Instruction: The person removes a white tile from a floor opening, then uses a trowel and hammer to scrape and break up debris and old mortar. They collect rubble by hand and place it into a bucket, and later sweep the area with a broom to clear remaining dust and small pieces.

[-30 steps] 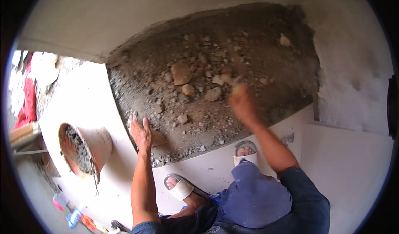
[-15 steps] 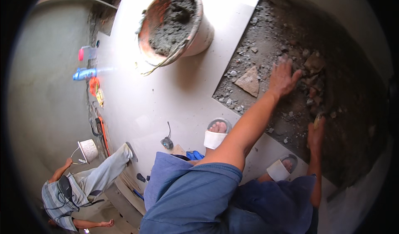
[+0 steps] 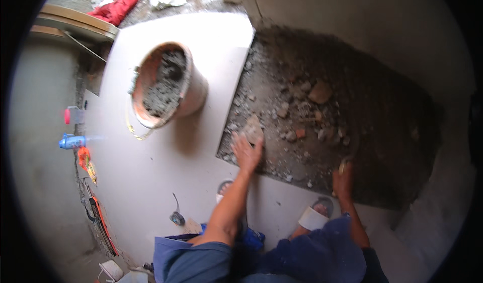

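Observation:
My left hand (image 3: 246, 154) reaches onto the rubble bed, its fingers apart at the near end of a flat triangular shard (image 3: 253, 129). The fingers touch or nearly touch the shard; a grip on it cannot be made out. Farther right, my right hand (image 3: 343, 183) is closed round a tool with a yellowish handle (image 3: 345, 166). The tool's working end is lost in dark blur. Loose stones and broken pieces (image 3: 320, 92) lie on the dirt beyond both hands.
A bucket of grey mortar (image 3: 188, 94) stands on pale floor tiles (image 3: 166, 187) at left. A tape measure (image 3: 176, 218) lies nearer me. Along the left wall are a blue bottle (image 3: 73, 141) and an orange-edged tool (image 3: 103, 225). A white bucket (image 3: 110, 271) shows lower left.
My left hand has moved from the dirt left and nearer, to the triangular shard. My right hand still grips the tool. The view has shifted; the co-worker at lower left is mostly out of it.

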A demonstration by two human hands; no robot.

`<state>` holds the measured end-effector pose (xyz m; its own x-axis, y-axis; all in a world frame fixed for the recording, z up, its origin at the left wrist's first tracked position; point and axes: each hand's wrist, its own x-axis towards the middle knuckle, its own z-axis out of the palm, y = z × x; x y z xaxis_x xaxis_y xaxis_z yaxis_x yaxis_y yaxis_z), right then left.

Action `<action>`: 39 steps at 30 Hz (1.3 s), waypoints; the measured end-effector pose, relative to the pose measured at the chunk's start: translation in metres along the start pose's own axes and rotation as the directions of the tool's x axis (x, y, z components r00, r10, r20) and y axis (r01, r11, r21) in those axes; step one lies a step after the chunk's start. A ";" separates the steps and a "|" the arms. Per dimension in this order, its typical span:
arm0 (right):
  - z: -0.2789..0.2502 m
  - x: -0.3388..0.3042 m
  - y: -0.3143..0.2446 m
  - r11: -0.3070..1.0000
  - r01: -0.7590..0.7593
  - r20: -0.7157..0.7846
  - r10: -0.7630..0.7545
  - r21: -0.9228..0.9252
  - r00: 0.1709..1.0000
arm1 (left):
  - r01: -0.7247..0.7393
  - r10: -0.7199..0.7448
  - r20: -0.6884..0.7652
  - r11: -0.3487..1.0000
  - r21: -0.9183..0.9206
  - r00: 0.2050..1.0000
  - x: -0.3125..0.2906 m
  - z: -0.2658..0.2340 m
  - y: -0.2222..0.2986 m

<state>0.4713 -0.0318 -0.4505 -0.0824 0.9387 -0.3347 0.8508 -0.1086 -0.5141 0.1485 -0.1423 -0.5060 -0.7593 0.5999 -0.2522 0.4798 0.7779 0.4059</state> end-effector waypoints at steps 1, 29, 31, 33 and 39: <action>0.008 -0.008 -0.003 0.997 -0.056 0.124 0.048 0.059 0.991 | -0.016 0.015 -0.067 1.000 -0.024 0.998 -0.002 0.006 0.005; -0.021 0.096 -0.068 0.911 0.237 0.139 -0.200 -0.338 0.970 | -0.004 0.014 0.045 0.973 -0.231 0.999 0.015 0.014 0.043; -0.031 0.141 -0.079 0.917 0.212 0.040 -0.211 -0.339 0.977 | -0.060 0.061 -0.002 0.977 -0.203 0.998 0.021 0.013 0.040; -0.030 0.180 -0.101 0.918 0.255 -0.064 -0.287 -0.304 0.956 | -0.100 0.098 -0.020 0.975 -0.198 0.995 0.029 0.010 0.039; -0.018 0.153 -0.116 0.779 0.539 0.243 -0.483 -0.320 0.841 | -0.143 0.138 -0.036 0.973 -0.183 0.990 0.052 0.016 0.028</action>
<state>0.3692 0.1305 -0.4279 -0.6062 0.7626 -0.2258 0.7844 0.5263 -0.3284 0.1295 -0.0863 -0.5219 -0.7008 0.6947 -0.1622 0.4945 0.6369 0.5915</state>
